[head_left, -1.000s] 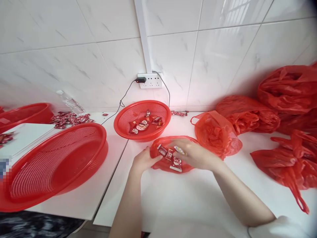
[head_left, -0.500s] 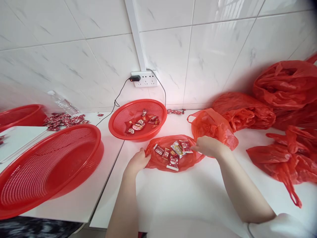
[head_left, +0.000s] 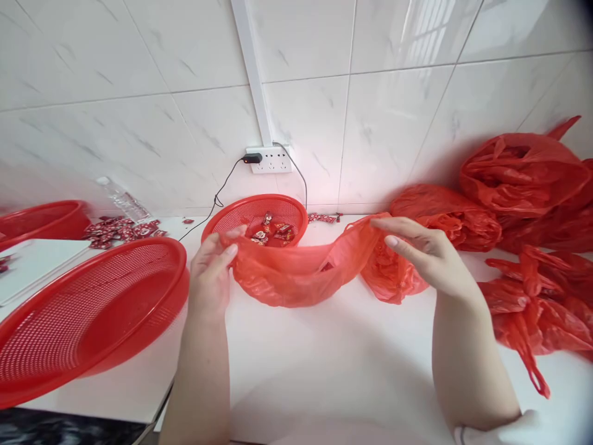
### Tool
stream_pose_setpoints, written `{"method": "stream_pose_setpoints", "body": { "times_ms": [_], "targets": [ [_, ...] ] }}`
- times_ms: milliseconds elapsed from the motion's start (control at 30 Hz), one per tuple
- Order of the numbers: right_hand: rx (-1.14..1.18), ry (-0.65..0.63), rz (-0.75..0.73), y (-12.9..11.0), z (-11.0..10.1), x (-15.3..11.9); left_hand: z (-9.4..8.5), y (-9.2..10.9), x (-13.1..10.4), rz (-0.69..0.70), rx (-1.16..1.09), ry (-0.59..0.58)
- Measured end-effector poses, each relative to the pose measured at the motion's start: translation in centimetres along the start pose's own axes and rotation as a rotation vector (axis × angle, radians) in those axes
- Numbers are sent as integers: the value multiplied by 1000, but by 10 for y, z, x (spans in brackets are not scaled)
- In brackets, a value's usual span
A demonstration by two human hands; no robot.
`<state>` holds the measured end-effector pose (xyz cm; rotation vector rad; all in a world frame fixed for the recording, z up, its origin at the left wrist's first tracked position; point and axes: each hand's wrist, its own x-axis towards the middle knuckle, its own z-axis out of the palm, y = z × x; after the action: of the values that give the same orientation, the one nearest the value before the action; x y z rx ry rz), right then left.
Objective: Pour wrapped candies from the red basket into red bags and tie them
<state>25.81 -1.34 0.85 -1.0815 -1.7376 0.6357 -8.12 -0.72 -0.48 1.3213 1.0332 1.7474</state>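
A red plastic bag [head_left: 291, 278] is stretched between my two hands above the white table. My left hand [head_left: 214, 266] pinches its left end between thumb and fingers. At the right end, my right hand [head_left: 421, 250] grips the bag's upper edge with thumb and fingertips. The bag's front wall hides most of what it holds; a dark red patch shows through its opening. Just behind it stands a round red basket [head_left: 259, 203] with several small wrapped snacks [head_left: 282, 232] in it. Another red bag [head_left: 393, 278] sits under and beside my right hand.
A large red basket [head_left: 130, 309] stands at the left, with a pile of red packets [head_left: 115, 230] and a clear bottle [head_left: 123, 201] behind it. Filled red bags [head_left: 523, 170] crowd the right side. A power strip [head_left: 273, 161] with a black cable is on the tiled wall.
Both hands have raised the bag's edges and drawn them apart. The snacks that lay visible in the bag are now mostly hidden behind its front wall.
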Motion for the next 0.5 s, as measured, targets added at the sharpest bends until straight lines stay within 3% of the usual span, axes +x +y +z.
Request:
{"method": "stream_pose_setpoints", "body": {
  "times_ms": [100,200,333,500],
  "targets": [
    [72,154,-167,-5,8,0,16,17,8,39,-50,-83],
    [165,179,-275,-6,17,2,34,26,10,0,-89,-201],
    [321,21,-322,-11,30,-5,54,29,-1,-114,-50,-426],
    [361,-295,-436,-27,51,-15,80,28,-25,-225,353,-865]
  ]
}}
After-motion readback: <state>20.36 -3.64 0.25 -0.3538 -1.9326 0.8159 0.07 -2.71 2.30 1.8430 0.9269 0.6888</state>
